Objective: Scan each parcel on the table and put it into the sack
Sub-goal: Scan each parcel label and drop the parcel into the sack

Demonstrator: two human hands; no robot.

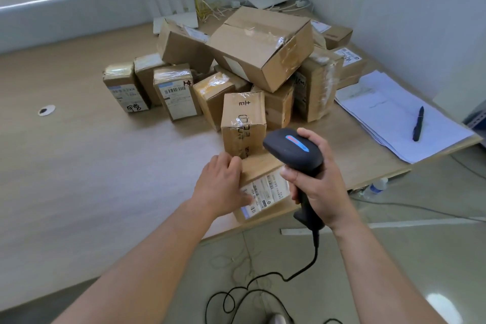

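A small cardboard parcel (pixel 263 192) with a white barcode label lies near the table's front edge. My left hand (pixel 223 181) holds its left side, fingers over the top edge and thumb across the label. My right hand (pixel 318 184) grips a black handheld scanner (pixel 294 150) just above and to the right of that parcel, its head pointing left over the box. Behind stands a pile of several taped cardboard parcels (pixel 260 45), a big box on top. No sack is in view.
The wooden table (pixel 92 166) stretches left with a cable hole (pixel 46 110). White papers (pixel 394 113) with a black pen (pixel 418 123) lie at the right. The scanner's cable (pixel 263 281) loops on the floor. A water bottle (pixel 378 185) stands under the table edge.
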